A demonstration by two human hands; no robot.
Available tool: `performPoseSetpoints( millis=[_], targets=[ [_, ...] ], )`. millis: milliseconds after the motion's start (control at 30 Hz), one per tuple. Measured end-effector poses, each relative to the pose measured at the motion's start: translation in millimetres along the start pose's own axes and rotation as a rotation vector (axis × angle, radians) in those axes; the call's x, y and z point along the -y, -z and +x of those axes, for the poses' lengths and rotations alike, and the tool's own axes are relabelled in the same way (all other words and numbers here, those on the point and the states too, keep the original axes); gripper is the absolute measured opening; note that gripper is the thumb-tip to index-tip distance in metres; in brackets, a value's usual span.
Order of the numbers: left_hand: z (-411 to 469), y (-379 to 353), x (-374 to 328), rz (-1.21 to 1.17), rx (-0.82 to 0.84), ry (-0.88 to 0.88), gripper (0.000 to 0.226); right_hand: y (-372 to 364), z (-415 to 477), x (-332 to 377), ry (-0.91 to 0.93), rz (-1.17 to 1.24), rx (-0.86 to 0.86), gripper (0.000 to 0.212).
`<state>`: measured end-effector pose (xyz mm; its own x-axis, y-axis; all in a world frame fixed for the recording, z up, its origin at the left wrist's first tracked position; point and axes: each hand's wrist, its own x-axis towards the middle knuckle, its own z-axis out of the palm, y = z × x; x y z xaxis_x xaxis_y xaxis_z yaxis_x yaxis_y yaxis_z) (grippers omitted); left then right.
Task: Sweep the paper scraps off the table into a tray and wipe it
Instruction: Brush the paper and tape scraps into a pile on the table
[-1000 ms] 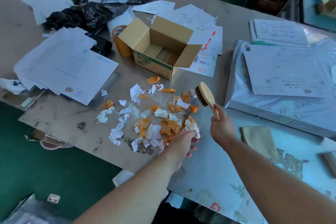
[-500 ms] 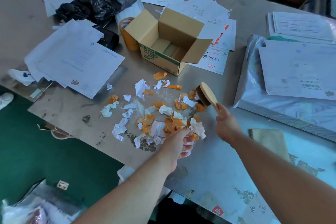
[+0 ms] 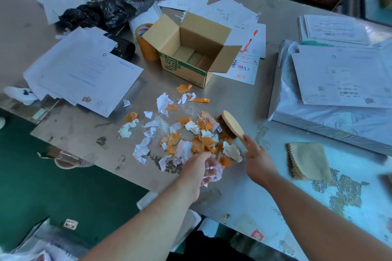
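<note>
Brush (image 3: 230, 125) gripped in my right hand (image 3: 257, 161), bristles touching paper scraps (image 3: 174, 144) on table (image 3: 84, 133); my left hand (image 3: 197, 172) clutches several white scraps.

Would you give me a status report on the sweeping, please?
Right hand grips brush, bristles at right edge of scraps. Left hand at their near edge, grip unclear. Scraps scattered on table; no tray visible. Open box behind them.

Ahead of me: open cardboard box (image 3: 186, 53); brown tape roll (image 3: 144, 42) just beside it; black plastic bag (image 3: 106, 11) beyond; printed sheets (image 3: 84, 70) left; plastic-wrapped stack (image 3: 318, 121) right.
</note>
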<state>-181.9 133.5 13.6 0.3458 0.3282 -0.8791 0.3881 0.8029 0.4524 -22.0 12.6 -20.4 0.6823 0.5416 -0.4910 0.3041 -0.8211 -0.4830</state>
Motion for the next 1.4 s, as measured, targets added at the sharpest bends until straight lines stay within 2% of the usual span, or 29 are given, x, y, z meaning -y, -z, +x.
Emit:
performPoseSetpoints(
  millis=[267, 467, 567, 633, 867, 1000, 1300, 1400],
  targets=[
    [-6.5, 41.7, -7.5, -0.076, -0.125, -0.037, 0.021, 6.3, -5.7, 20.5, 0.022, -0.101, -0.092, 0.06],
    [-1.8, 99.8, -12.6, -0.171, -0.422, -0.093, 0.023, 6.7, 8.6, 54.7, 0.034, -0.086, -0.175, 0.06],
    [3.0, 130.9, -14.6, -0.299, -0.572, -0.084, 0.019, 6.6, 20.4, 74.5, 0.047, -0.128, -0.181, 0.058],
    [6.6, 147.3, -14.3, -0.257, -0.645, -0.095, 0.019, 6.8, 28.2, 87.5, 0.065, -0.131, -0.178, 0.058],
    [29.8, 162.4, -27.5, -0.285, -0.621, -0.058, 0.02, 3.0, 55.7, 130.0, 0.107, -0.186, -0.162, 0.057],
    [34.8, 154.9, -40.9, -0.29, -0.637, -0.09, 0.03, -4.8, 68.6, 147.5, 0.092, -0.205, -0.139, 0.057],
    [36.9, 190.0, -52.6, -0.115, -0.802, -0.072, 0.031, -7.0, 56.8, 163.4, 0.023, -0.219, -0.035, 0.064],
    [35.0, 204.5, -59.0, -0.126, -0.881, 0.025, 0.055, -4.0, 42.2, 159.2, 0.04, -0.288, -0.024, 0.068]
  ],
)
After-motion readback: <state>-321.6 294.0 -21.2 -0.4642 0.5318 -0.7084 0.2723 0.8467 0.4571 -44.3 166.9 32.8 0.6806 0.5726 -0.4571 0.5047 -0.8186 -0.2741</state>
